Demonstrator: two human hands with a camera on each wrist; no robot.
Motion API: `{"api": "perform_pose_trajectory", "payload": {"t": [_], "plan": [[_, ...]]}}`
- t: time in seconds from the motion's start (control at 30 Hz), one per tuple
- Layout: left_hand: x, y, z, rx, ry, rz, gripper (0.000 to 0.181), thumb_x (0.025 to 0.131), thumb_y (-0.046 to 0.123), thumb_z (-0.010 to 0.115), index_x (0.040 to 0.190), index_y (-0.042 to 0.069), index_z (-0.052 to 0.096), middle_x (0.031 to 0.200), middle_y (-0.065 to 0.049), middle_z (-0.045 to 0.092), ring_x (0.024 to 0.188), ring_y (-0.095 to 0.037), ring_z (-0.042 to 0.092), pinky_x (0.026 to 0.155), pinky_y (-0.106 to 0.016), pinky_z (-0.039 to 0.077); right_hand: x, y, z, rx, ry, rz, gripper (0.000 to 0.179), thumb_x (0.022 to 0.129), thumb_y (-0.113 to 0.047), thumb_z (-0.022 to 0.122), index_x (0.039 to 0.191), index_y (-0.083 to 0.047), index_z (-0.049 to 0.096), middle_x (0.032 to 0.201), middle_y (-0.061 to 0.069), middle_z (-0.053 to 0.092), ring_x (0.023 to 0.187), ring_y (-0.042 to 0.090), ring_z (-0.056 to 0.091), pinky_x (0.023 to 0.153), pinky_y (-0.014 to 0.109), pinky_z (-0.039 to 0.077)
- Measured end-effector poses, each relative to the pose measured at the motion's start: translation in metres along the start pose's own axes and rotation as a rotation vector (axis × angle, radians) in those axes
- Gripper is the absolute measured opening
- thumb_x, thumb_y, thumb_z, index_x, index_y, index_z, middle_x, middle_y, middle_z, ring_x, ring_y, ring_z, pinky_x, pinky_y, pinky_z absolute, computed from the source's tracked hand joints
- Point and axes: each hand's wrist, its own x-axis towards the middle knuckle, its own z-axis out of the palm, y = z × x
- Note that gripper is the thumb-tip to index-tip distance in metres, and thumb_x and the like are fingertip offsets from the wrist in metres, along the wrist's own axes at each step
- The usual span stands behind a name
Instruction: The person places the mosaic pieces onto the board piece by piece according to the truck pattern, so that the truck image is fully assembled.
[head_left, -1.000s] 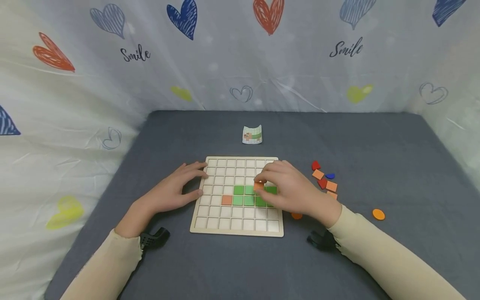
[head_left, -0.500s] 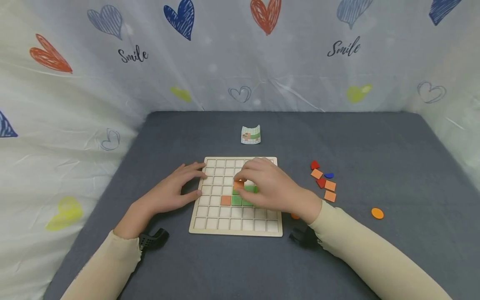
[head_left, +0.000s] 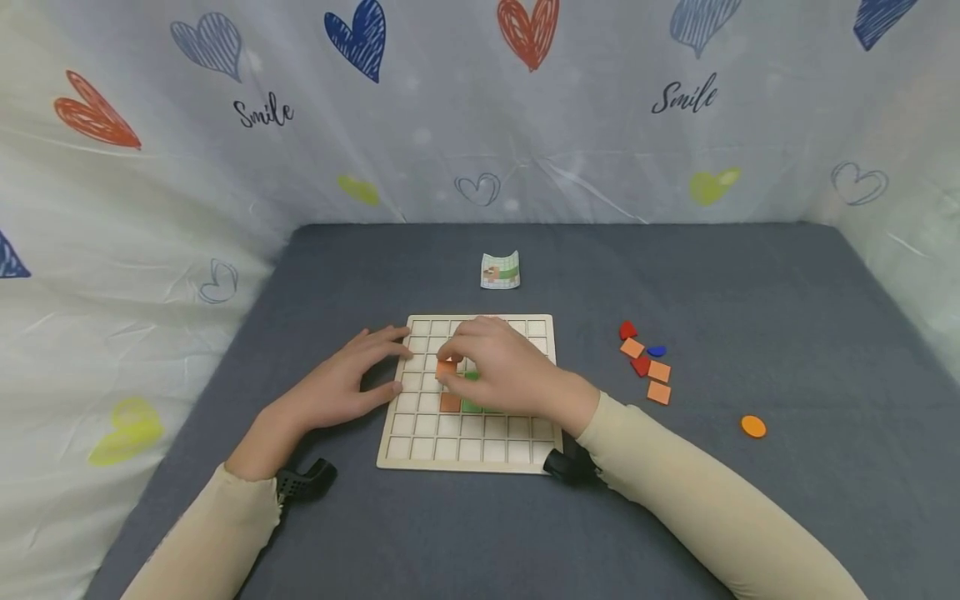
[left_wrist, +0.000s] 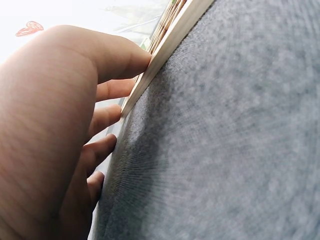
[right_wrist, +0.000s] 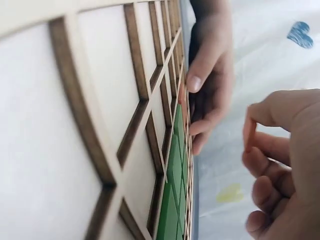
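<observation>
My right hand (head_left: 502,367) pinches an orange square tile (head_left: 446,369) between thumb and fingers, over the left half of a wooden grid board (head_left: 397,465). The right wrist view has this tile (right_wrist: 249,130) raised above the board, edge-on. Just below it in the head view, a darker orange tile (head_left: 450,402) lies in a cell. Green tiles (right_wrist: 172,195) fill cells beside it, mostly hidden under the right hand in the head view. My left hand (head_left: 337,382) rests at the board's left edge, fingers spread and thumb tip touching the side (left_wrist: 170,45).
Behind the board stands a small curved card (head_left: 500,272) with a coloured grid picture. To the right lie loose pieces: red ones (head_left: 628,330), several orange squares (head_left: 658,392), a blue half-round (head_left: 657,352) and an orange disc (head_left: 753,427). A printed curtain (head_left: 585,117) borders the grey table.
Carrying the orange tile, my right hand has slid left across the board, from over the right-hand green tiles to above the darker orange one. The left hand has stayed at the edge.
</observation>
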Motion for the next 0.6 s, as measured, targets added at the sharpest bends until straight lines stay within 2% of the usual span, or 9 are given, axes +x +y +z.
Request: {"api": "perform_pose_trajectory", "payload": {"t": [0.27, 0.6], "plan": [[0.0, 0.001, -0.002, -0.006, -0.002, -0.007, 0.046, 0.108, 0.036, 0.073, 0.149, 0.018, 0.063, 0.176, -0.005, 0.034, 0.165, -0.034, 0.025, 0.137, -0.057, 0.009, -0.002, 0.006, 0.006, 0.02, -0.08, 0.072, 0.013, 0.103, -0.026, 0.077, 0.107, -0.015, 0.082, 0.1, -0.006, 0.073, 0.092, 0.016, 0.068, 0.087, 0.035, 0.056], [0.0, -0.003, 0.0, 0.001, 0.003, 0.023, 0.046, 0.109, 0.038, 0.071, 0.149, 0.018, 0.063, 0.176, -0.006, 0.035, 0.164, -0.034, 0.027, 0.136, -0.06, 0.011, -0.006, 0.012, 0.023, -0.042, -0.088, 0.093, 0.009, 0.102, -0.028, 0.078, 0.104, -0.02, 0.082, 0.094, -0.011, 0.069, 0.085, 0.008, 0.061, 0.083, 0.031, 0.054]]}}
